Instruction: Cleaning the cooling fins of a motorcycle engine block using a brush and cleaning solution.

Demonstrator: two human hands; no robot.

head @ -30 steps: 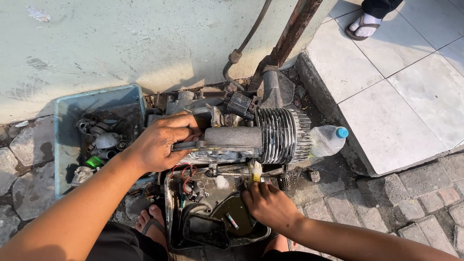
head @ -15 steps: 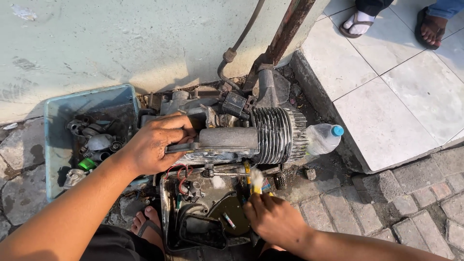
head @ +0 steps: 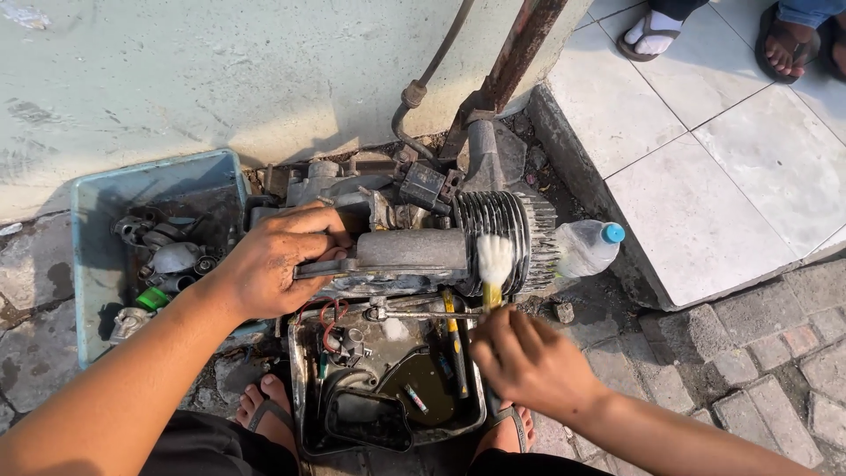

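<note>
A grey motorcycle engine (head: 414, 251) with a finned cylinder (head: 515, 234) lies on its side over a black oily tray (head: 304, 388). My left hand (head: 278, 260) grips the engine's left end and holds it steady. My right hand (head: 529, 361) holds a small paintbrush (head: 492, 264) by its yellow handle. The white bristles rest against the cylinder fins. My feet in sandals stand under the tray.
A blue plastic tub (head: 88, 264) with several metal parts sits at the left. A clear bottle with a blue cap (head: 589, 247) lies right of the cylinder. A raised tiled step (head: 749, 167) is at the right, with another person's feet (head: 784, 40) on it. A wall is behind.
My right hand has lifted from the tray and brought the brush up against the cylinder fins. The left hand stays on the engine. The other person's feet have come into view at the top right.
</note>
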